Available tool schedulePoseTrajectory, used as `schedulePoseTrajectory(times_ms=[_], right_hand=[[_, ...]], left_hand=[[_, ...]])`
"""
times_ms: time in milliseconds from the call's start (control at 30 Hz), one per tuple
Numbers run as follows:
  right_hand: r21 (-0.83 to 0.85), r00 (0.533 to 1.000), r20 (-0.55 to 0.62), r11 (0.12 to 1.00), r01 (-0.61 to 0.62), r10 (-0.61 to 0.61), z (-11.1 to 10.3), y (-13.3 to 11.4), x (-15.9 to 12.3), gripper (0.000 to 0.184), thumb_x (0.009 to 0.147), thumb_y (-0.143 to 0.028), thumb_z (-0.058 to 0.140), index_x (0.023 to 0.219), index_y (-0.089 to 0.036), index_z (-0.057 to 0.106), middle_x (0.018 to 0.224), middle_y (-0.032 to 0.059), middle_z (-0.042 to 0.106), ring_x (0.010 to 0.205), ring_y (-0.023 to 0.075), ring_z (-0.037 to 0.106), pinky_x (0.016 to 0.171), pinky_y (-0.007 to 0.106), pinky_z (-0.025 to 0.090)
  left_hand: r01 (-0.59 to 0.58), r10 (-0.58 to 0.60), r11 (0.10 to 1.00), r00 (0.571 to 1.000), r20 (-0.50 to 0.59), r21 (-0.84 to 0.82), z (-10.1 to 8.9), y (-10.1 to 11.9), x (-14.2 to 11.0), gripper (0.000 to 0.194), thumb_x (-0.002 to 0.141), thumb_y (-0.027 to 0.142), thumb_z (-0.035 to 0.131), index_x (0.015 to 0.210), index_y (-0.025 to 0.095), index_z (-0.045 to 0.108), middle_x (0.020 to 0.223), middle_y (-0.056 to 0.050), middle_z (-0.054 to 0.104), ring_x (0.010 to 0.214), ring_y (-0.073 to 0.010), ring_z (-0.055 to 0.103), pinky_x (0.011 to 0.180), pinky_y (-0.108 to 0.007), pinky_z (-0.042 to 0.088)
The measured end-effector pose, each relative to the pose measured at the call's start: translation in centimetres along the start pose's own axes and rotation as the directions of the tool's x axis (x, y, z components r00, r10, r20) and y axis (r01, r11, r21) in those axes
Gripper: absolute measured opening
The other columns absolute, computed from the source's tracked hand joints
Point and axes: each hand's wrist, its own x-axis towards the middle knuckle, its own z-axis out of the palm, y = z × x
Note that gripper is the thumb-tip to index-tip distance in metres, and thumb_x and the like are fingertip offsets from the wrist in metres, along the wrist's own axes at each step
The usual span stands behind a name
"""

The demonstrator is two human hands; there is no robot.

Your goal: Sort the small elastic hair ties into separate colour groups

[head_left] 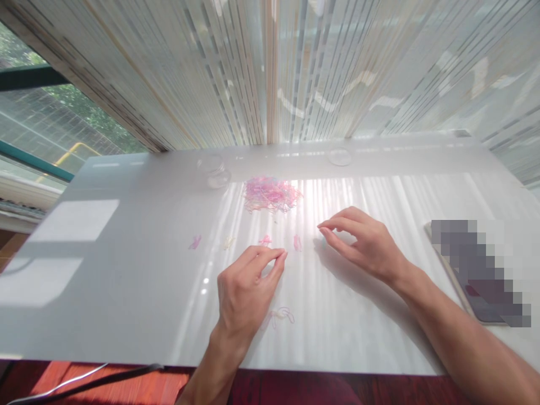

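Note:
A tangled pile of thin, mostly pink elastic bands [272, 194] lies on the white table. In front of it is a row of small bunches: a purple one [195, 242], a pale yellow one [228, 243], a pink one [265, 240] and another pink one [297, 243]. My left hand [248, 284] is closed in a pinch just below the pink bunches; anything between its fingertips is too small to make out. Further right, my right hand [365, 242] also pinches thumb and forefinger together above the table, its content unclear. Loose pale bands [282, 318] lie by my left wrist.
Clear round containers or lids [219, 178] stand behind the pile to the left, and a clear round lid [339, 157] lies at the back. A phone or tablet [476, 281], partly blurred out, rests at the right. Striped curtains [270, 73] hang behind the table [139, 292].

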Motion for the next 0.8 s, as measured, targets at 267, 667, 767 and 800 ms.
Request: schedulePoseTrajectory(times_ms=[267,667,767,800], right_hand=[[0.015,0.999,0.046,1.000,0.003,-0.004,0.3,0.6,0.0,0.017,0.102,-0.020,0.060,0.093,-0.019,0.075,0.085,0.0054,0.071,0.079,0.0187,0.066,0.070,0.033,0.057],[0.052,0.994,0.108,0.999,0.014,-0.019,0.4,0.5,-0.2,0.019,0.102,-0.020,0.058,0.094,-0.018,0.075,0.086,0.0075,0.070,0.080,0.0205,0.066,0.071,0.035,0.058],[0.057,0.993,0.113,0.998,0.010,-0.017,0.5,0.4,-0.2,0.019,0.102,-0.020,0.058,0.095,-0.018,0.075,0.085,0.0071,0.069,0.080,0.0207,0.066,0.071,0.035,0.057],[0.060,0.993,0.115,0.998,0.007,-0.014,0.5,0.4,-0.2,0.018,0.102,-0.020,0.058,0.095,-0.019,0.075,0.085,0.0069,0.069,0.080,0.0207,0.066,0.071,0.035,0.057]], left_hand=[[0.042,-0.036,0.970,0.999,-0.032,0.238,3.1,1.0,0.4,0.014,0.096,0.023,0.073,0.084,0.023,0.080,0.076,0.003,0.078,0.065,-0.0146,0.072,0.053,-0.026,0.039],[0.037,-0.044,0.972,0.999,0.025,0.232,3.5,1.4,0.6,0.012,0.096,0.028,0.073,0.086,0.024,0.080,0.080,0.003,0.080,0.059,-0.0127,0.065,0.054,-0.026,0.040],[0.028,-0.039,0.974,0.998,0.047,0.223,3.3,1.2,0.5,0.010,0.094,0.030,0.075,0.088,0.023,0.080,0.079,0.002,0.079,0.059,-0.0132,0.066,0.056,-0.026,0.042],[0.021,-0.033,0.975,0.998,0.053,0.219,3.2,1.1,0.4,0.010,0.094,0.031,0.075,0.089,0.023,0.080,0.079,0.002,0.079,0.059,-0.0132,0.066,0.056,-0.026,0.043]])
